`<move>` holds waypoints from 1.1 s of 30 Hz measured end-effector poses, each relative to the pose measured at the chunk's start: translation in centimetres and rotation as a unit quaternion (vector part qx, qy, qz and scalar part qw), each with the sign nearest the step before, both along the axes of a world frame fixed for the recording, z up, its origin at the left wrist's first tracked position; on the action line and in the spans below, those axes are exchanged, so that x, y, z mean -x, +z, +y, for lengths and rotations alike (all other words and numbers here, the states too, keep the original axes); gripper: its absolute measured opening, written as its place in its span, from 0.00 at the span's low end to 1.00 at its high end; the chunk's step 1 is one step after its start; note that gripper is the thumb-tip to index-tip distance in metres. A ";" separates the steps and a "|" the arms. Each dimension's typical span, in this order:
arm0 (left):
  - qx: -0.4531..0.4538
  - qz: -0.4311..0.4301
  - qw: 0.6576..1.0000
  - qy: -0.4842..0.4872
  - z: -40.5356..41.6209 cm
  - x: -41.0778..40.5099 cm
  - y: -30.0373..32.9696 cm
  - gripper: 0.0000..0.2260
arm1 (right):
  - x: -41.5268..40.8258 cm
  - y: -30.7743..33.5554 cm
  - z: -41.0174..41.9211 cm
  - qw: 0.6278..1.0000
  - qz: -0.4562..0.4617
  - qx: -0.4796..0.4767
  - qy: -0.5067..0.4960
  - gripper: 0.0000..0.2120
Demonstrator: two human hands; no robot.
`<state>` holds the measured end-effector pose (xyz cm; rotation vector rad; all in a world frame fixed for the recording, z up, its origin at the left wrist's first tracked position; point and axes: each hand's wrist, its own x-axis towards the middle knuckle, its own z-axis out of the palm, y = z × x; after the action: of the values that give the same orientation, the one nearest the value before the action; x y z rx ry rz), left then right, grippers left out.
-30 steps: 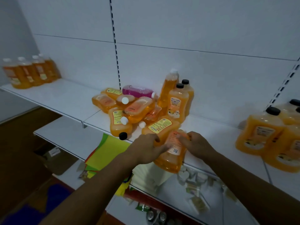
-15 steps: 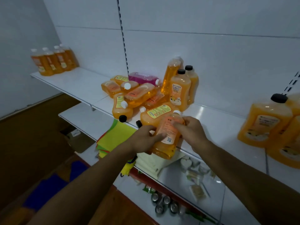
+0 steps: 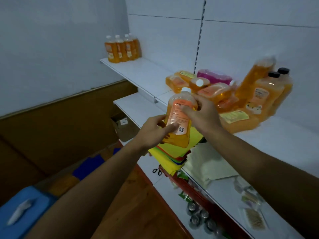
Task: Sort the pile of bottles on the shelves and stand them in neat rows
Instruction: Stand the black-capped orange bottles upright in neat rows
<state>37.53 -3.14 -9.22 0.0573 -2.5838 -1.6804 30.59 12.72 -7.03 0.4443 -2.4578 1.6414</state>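
Both hands hold one orange bottle (image 3: 178,118) with a white cap, upright in the air in front of the shelf edge. My left hand (image 3: 153,130) grips its lower left side, fingers across the label. My right hand (image 3: 202,114) grips its right side near the shoulder. Behind it a pile of orange bottles (image 3: 212,94) lies on the white shelf (image 3: 148,73), with a pink bottle (image 3: 214,77) at the back. Two black-capped orange bottles (image 3: 269,95) stand upright at the pile's right. A neat row of white-capped orange bottles (image 3: 121,49) stands at the shelf's far left end.
A lower shelf (image 3: 136,107) carries a stack of coloured paper (image 3: 172,152) and pale sheets (image 3: 210,164). Cans (image 3: 198,216) and small packets lie further down. A cardboard box (image 3: 126,126) sits on the floor, and a blue object (image 3: 22,209) at lower left.
The bottle has been lifted off the pile and turned upright, away from the shelf. The view has swung left, so the row at the far end now sits near the centre.
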 end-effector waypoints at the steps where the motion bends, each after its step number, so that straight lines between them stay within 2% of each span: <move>1: 0.003 0.010 1.000 0.004 -1.9 0.0 -0.1 0.21 | 0.4 0.0 -2.0 1.000 0.007 -0.003 0.009 0.19; 4: 0.017 0.043 0.999 0.012 -7.5 0.3 -0.4 0.23 | 1.3 0.1 -8.2 0.999 0.013 -0.010 0.030 0.26; 10: 0.027 0.079 0.996 0.042 -18.0 2.3 -0.8 0.23 | 3.2 0.8 -19.2 0.997 0.012 -0.007 0.081 0.26; 15: 0.026 0.086 0.995 0.050 -24.6 6.5 -1.4 0.21 | 6.9 1.0 -25.9 0.996 0.028 -0.035 0.079 0.29; 21: 0.029 0.099 0.993 0.061 -30.1 16.1 -2.7 0.21 | 15.9 0.1 -32.3 0.996 0.044 -0.048 0.052 0.31; 30: 0.062 0.118 0.987 0.086 -38.3 32.4 -1.9 0.20 | 31.4 1.0 -40.2 0.996 0.052 -0.029 0.065 0.33; 33: 0.058 0.134 0.985 0.095 -40.6 37.1 -2.1 0.23 | 35.3 1.2 -42.4 0.995 0.067 -0.033 0.067 0.33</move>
<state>0.43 -43.69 -11.37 0.0643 -2.3868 -1.3675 -4.74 -29.69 -5.81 0.7193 -2.4347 1.5259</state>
